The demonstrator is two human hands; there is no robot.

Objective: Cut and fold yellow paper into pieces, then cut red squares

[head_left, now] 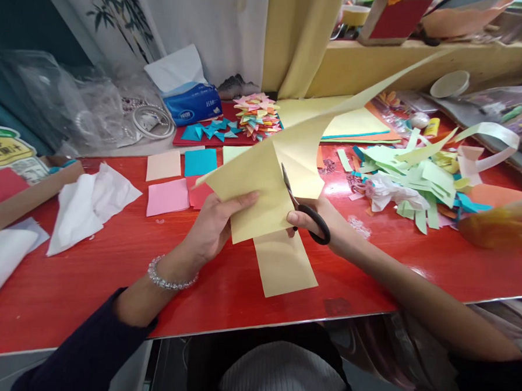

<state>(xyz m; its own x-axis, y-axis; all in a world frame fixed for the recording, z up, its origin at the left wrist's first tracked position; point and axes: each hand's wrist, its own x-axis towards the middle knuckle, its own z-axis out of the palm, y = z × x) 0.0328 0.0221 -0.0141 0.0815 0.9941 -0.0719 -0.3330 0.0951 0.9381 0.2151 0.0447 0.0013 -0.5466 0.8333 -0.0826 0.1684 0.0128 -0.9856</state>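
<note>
My left hand (pixel 213 225), with a clear bead bracelet on the wrist, pinches the left side of a large pale yellow sheet (pixel 261 189). The sheet is creased, and a long part of it sweeps up to the right. Black-handled scissors (pixel 314 223) are in my right hand (pixel 325 222), their blades against the sheet and pointing up and away. Part of my right hand is hidden by the paper. Below the sheet, a yellow strip (pixel 286 267) extends toward the table's front edge.
Pink, peach, red and blue paper squares (pixel 168 197) lie beyond my left hand. Green and coloured scraps (pixel 428 181) are heaped at the right. Behind are a blue tissue pack (pixel 191 103), a folded-paper stack (pixel 258 116) and yellow sheets (pixel 356 122). Crumpled tissue (pixel 89 204) is at left.
</note>
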